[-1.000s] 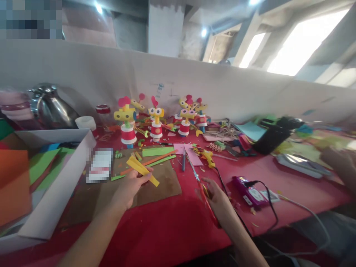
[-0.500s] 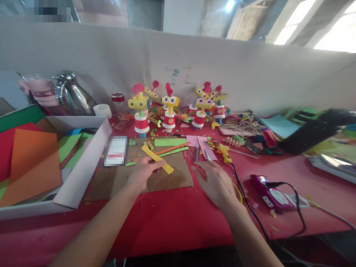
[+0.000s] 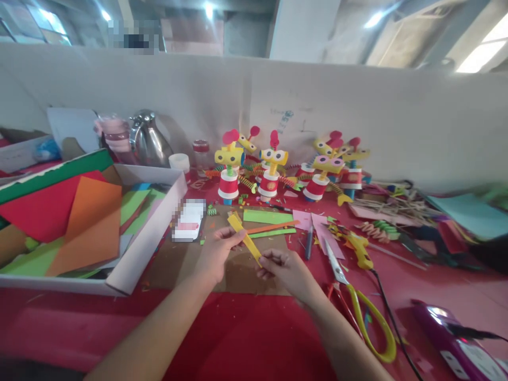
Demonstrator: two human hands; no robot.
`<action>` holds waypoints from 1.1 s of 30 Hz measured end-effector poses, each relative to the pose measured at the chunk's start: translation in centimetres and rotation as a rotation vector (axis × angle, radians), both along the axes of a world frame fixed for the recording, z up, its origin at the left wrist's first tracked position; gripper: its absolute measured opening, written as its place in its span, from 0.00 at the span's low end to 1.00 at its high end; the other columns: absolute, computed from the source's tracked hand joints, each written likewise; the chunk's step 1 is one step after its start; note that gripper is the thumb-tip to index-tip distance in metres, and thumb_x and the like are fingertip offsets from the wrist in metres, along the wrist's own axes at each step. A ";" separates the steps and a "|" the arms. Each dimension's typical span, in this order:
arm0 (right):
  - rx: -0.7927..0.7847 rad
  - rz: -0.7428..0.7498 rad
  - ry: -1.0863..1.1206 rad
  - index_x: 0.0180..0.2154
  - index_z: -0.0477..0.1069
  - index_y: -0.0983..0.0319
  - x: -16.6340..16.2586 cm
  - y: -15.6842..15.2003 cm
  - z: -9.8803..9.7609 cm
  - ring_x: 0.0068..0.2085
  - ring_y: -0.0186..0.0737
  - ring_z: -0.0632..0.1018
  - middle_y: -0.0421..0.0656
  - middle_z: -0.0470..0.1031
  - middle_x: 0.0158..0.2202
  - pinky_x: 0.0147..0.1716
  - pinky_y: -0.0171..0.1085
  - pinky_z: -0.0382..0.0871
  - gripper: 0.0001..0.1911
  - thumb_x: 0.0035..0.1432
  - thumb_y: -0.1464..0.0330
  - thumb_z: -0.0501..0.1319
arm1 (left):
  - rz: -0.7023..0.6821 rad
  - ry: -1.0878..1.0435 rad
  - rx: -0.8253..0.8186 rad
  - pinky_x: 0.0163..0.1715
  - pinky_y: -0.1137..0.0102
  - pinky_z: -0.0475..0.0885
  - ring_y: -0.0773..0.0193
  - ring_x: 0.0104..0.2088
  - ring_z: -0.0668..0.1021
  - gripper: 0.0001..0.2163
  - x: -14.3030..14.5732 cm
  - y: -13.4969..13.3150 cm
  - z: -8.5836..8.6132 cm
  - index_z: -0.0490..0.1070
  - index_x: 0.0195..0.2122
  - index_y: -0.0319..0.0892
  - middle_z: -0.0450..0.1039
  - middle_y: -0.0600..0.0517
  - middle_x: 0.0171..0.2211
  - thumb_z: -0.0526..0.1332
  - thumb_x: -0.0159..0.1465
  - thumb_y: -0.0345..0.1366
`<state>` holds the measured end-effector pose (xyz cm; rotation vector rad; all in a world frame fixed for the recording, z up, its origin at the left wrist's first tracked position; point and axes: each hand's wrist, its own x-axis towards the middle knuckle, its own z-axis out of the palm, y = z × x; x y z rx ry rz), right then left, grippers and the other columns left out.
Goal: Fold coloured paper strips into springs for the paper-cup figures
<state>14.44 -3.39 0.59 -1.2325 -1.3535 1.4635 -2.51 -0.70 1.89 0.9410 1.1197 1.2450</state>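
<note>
A yellow paper strip (image 3: 250, 244) slants between my two hands above the brown board (image 3: 170, 272). My left hand (image 3: 220, 248) is closed on its upper part, thumb on top. Its lower right end is pinched in the fingers of my right hand (image 3: 283, 270). Beyond the strip lie a wide green paper strip (image 3: 268, 216), a narrow orange strip (image 3: 272, 226) and a thin green strip (image 3: 278, 232). Scissors (image 3: 337, 264) with one yellow and one red handle rest to the right of my right hand, partly behind my forearm.
Several paper-cup figures (image 3: 272, 180) stand at the back by the wall. To the left is a white box (image 3: 146, 243) of coloured paper. A yellow glue gun (image 3: 361, 251) with a black cord, a pen (image 3: 308, 243) and a purple device (image 3: 456, 338) lie at right.
My right hand has moved from beside the scissors to the yellow strip and taken its lower end. The strip now points more steeply down. The view has turned left.
</note>
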 end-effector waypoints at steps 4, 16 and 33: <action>0.023 -0.046 0.038 0.25 0.73 0.63 -0.3 -0.2 -0.2 0.23 0.32 0.73 0.39 0.75 0.21 0.26 0.33 0.66 0.13 0.48 0.59 0.67 | -0.065 0.033 -0.025 0.31 0.72 0.64 0.67 0.28 0.72 0.10 0.2 -0.4 -0.1 0.78 0.29 0.40 0.74 0.52 0.26 0.70 0.50 0.41; -0.018 -0.339 0.268 0.29 0.77 0.62 0.3 -0.1 0.3 0.21 0.29 0.65 0.35 0.68 0.20 0.24 0.33 0.59 0.13 0.46 0.59 0.69 | -0.038 -0.090 -0.212 0.27 0.71 0.70 0.64 0.25 0.78 0.09 1.0 -0.9 0.1 0.77 0.30 0.36 0.78 0.45 0.28 0.69 0.54 0.38; -0.092 -0.405 0.441 0.26 0.76 0.62 -1.2 -0.4 -0.9 0.22 0.27 0.60 0.34 0.67 0.21 0.22 0.32 0.51 0.13 0.41 0.61 0.72 | -0.208 -0.160 -0.184 0.30 0.72 0.71 0.65 0.30 0.78 0.10 2.0 -1.8 -0.1 0.79 0.32 0.35 0.78 0.46 0.31 0.72 0.47 0.29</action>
